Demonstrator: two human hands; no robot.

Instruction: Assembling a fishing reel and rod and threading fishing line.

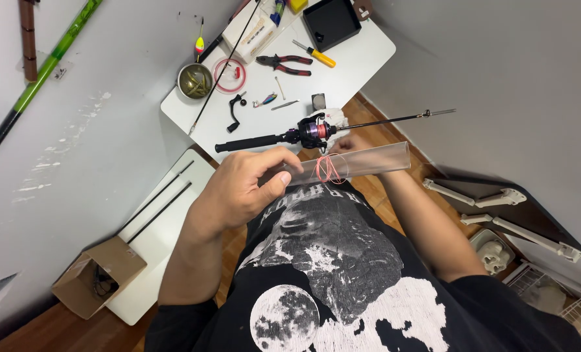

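A green pole (49, 62) leans on the wall at far left, and a cardboard box (98, 274) sits low beside a white panel. The left hand (248, 189) is clenched around one end of a clear plastic tube (369, 161), held level above the person's chest. Pink line (329, 169) loops round the tube's middle. Beyond it, on the white surface (369, 49), lies a fishing rod with a spinning reel (315, 130), near pliers (284, 64) and a small bowl (195, 81). The right hand (350, 145) sits behind the tube and is mostly hidden; whether it grips cannot be told.
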